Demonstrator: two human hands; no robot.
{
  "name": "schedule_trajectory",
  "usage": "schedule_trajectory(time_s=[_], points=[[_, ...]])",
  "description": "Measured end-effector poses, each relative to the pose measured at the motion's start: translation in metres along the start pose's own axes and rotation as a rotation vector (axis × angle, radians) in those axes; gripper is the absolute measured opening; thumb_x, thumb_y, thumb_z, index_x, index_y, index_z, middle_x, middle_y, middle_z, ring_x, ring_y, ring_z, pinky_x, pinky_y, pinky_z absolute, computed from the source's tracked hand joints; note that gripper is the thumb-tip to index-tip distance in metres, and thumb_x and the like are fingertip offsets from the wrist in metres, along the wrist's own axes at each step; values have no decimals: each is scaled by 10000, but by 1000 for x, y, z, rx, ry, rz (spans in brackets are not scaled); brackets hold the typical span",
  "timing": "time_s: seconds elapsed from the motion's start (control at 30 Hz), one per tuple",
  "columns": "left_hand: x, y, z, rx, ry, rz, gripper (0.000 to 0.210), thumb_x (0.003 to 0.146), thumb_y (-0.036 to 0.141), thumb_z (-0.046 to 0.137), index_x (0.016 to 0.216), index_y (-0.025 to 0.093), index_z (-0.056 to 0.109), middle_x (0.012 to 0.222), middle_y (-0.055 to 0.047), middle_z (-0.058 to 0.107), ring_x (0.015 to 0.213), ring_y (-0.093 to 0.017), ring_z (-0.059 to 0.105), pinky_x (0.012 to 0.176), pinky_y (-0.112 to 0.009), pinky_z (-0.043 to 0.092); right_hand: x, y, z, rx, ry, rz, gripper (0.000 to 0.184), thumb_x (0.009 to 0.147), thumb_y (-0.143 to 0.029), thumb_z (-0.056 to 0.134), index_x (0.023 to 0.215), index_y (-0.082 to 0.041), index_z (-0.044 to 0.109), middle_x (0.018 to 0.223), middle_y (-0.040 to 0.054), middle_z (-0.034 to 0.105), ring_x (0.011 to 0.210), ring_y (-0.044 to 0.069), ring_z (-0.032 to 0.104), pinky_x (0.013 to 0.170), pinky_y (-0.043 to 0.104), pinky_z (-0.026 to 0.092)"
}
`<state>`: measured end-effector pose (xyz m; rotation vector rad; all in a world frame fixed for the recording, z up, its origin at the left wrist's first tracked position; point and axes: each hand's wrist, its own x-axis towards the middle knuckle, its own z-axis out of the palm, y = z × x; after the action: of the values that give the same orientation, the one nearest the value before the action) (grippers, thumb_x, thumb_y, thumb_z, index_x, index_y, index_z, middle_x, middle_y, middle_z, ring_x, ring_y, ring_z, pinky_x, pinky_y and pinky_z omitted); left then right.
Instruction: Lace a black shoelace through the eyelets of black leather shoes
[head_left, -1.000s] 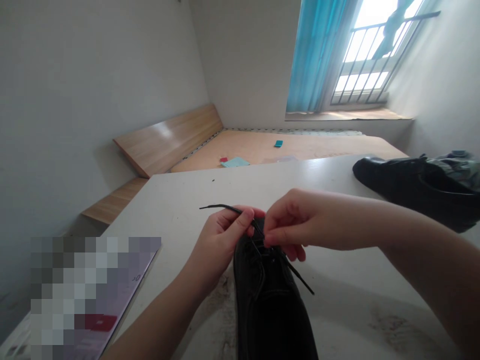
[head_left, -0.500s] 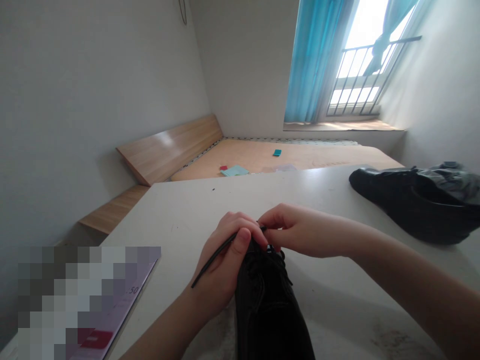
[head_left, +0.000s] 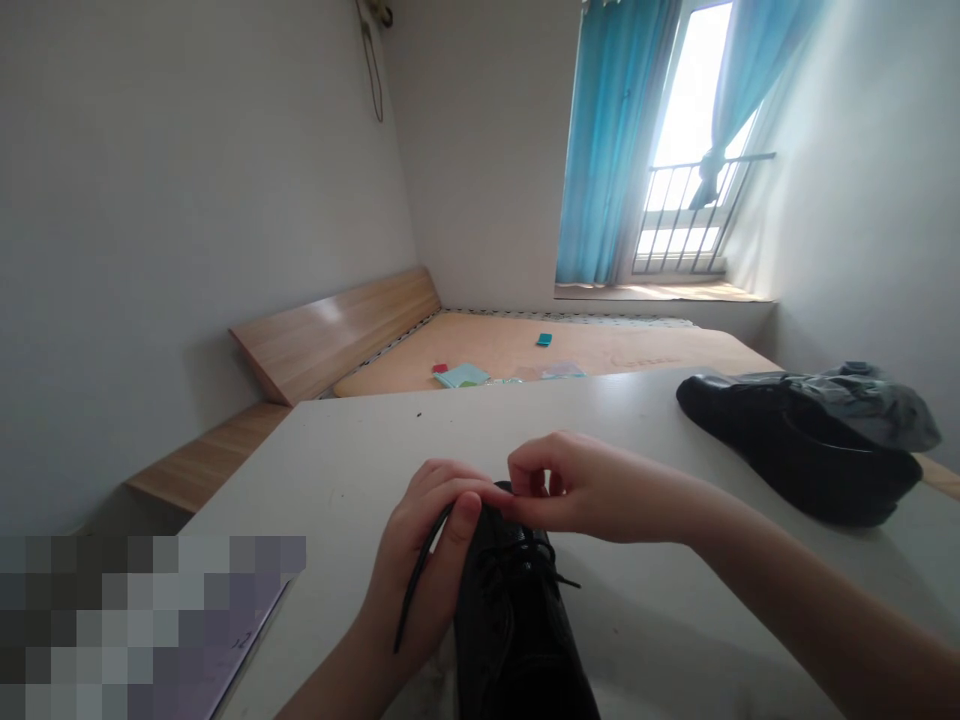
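Observation:
A black lace-up shoe (head_left: 517, 620) stands on the white table in front of me, its toe pointing toward me. My left hand (head_left: 431, 550) is closed at the shoe's left side near the far end. A black shoelace (head_left: 411, 600) runs from between its thumb and forefinger and hangs down over the wrist. At the shoe's opening, my right hand (head_left: 551, 480) is closed in a pinch against the left fingertips; what it pinches is hidden. Lower down, a short lace end sticks out to the right across the shoe's front.
Another black shoe (head_left: 795, 455), with crumpled grey stuffing (head_left: 874, 405) in it, is on the right of the white table (head_left: 360, 440). A purple sheet (head_left: 259, 640) lies at the lower left. Beyond the table is a bed (head_left: 495, 335) with small items on it.
My view has tilted up a little. The right fingers have drawn together into a pinch near the left fingertips, and more of the shoe's laced front shows. The left hand still holds the lace.

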<state>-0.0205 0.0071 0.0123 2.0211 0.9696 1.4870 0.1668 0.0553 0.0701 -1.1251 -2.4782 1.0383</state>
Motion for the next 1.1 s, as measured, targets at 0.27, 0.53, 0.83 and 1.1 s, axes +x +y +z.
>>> schedule_trajectory(time_s=[0.27,0.53,0.83,1.1], points=[[-9,-6,1,50,-3,-29,269,996,248,434,1037,243,701,1007,-57,634,978,-201,583,853,-299,463,-2,-20,22,-168,193,90,246,838,-234,452,599,-183,428,589,-9,466,573,118,373,548,280,242],[-9,-15,1,57,25,80,283,1004,202,391,1054,243,666,1088,-52,657,1033,-188,602,891,-287,486,6,-3,14,628,-113,141,88,719,-207,517,705,-153,584,657,4,567,614,123,526,592,249,412],[-8,-13,0,207,137,42,318,1004,261,384,860,235,666,1195,-51,575,1144,-213,517,1000,-329,385,14,12,12,1037,-54,36,419,784,-538,692,772,-132,593,783,48,629,737,120,597,666,225,456],[1,3,1,-308,-3,-395,495,967,468,376,545,210,347,677,-27,488,719,-192,486,734,-301,424,-1,1,3,1197,-64,-119,392,872,-496,651,717,-181,477,559,-89,354,532,74,454,866,347,481]])
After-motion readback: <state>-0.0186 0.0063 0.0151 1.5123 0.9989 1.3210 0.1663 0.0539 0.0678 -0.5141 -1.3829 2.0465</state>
